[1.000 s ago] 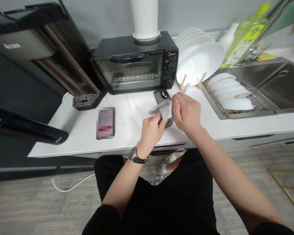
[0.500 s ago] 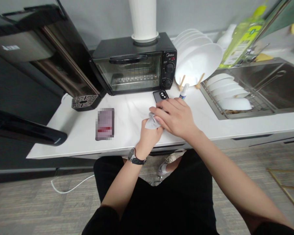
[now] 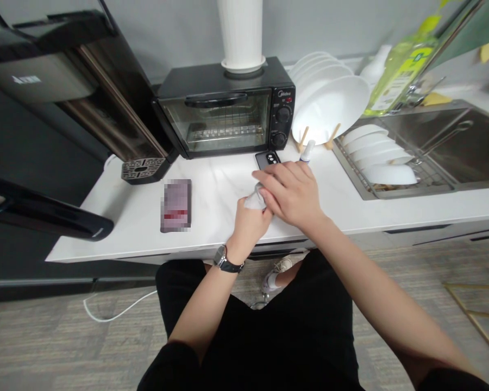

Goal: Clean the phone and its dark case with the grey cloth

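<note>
In front of me, over the counter, my hands meet. My right hand (image 3: 292, 193) is closed from above on a thin whitish wiping cloth (image 3: 255, 201), its fingers covering most of the far side. Beneath it, my left hand (image 3: 249, 221), with a watch on the wrist, is closed too. The cloth drapes over the left hand's fingers, so what that hand holds is hidden. Just beyond the hands, a dark phone (image 3: 266, 158) with round camera lenses lies on the counter. A small white-capped bottle (image 3: 307, 151) stands behind my right hand, its lower part covered.
On the left lies a blurred-out phone-like item (image 3: 176, 205), near a black drink machine (image 3: 142, 168). Behind are a toaster oven (image 3: 228, 122) and racked white plates (image 3: 332, 106). A sink (image 3: 444, 146) with bowls (image 3: 391, 172) and green soap bottle (image 3: 403, 76) stand right.
My right hand has shifted slightly over the left, and the cloth is bunched differently, with less of it showing. The other things stay put; the view has tilted a little.
</note>
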Available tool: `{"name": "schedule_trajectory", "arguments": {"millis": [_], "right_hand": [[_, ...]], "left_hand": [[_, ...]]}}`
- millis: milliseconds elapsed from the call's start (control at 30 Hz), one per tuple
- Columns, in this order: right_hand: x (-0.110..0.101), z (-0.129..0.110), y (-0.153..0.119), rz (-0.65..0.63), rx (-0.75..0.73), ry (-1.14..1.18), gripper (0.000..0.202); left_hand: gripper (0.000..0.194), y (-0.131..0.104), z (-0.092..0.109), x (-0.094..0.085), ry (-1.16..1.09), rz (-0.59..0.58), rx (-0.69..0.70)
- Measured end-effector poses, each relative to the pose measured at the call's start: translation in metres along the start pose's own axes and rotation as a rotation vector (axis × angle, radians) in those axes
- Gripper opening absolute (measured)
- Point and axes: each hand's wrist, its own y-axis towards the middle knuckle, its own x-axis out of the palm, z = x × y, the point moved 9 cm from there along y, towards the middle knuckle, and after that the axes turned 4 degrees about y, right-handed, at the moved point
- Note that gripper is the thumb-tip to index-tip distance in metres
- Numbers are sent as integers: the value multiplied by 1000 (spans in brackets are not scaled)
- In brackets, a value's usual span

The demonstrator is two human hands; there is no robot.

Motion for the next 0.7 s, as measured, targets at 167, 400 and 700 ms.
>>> {"name": "schedule_trajectory", "arguments": {"millis": [167, 400, 700], "right_hand": [[-7, 25, -12, 123, 168, -40, 40], [-37, 55, -60, 498, 512, 135, 43], [-1, 95, -134, 495, 1004, 324, 54]], "left_hand": [[4, -3, -4, 2, -132, -73, -82], [19, -32, -21, 24, -473, -341, -151], [24, -39, -30, 14, -311, -285, -166]]}}
